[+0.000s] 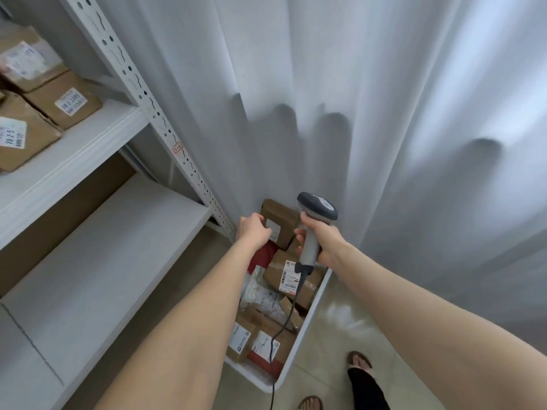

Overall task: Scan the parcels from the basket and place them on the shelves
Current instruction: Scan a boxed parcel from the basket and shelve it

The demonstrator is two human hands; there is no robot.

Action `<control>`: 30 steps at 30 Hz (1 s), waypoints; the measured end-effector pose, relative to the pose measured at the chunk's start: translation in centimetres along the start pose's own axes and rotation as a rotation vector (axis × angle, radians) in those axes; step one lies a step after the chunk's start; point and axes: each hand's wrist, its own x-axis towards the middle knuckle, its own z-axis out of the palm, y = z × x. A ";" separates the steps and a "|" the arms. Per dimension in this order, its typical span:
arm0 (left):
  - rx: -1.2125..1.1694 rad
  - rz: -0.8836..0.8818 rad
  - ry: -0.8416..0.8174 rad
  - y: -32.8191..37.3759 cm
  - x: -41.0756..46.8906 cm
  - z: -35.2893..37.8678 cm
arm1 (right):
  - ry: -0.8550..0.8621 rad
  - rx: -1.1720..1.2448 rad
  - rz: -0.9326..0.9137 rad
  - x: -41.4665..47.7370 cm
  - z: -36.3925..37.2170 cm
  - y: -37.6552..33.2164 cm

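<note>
Brown parcel [281, 221] in the left hand [254, 230], grey scanner [318, 206] in the right hand [322, 241].
At the far end of the white basket [308, 318] on the floor, the left hand's fingers curl round the parcel's left edge, above the other boxes and bags heaped inside. The right hand is wrapped fully round the scanner's handle (its cord trails down over the basket), with the head just beside the parcel. Labelled boxes [62, 105] sit on the upper shelf [88, 137] to the left.

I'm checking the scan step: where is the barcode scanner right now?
In the head view, right of centre: the right hand grips the barcode scanner over the white basket, its head beside the brown parcel the left hand holds.
</note>
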 end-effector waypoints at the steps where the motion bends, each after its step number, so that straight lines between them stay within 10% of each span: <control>1: 0.017 -0.001 0.000 0.5 1.0 0.5 | -0.006 -0.007 0.013 1.3 -0.3 -0.1; 30: 1.095 0.416 0.049 -0.8 37.2 27.2 | -0.111 -0.122 0.149 41.2 -10.2 11.1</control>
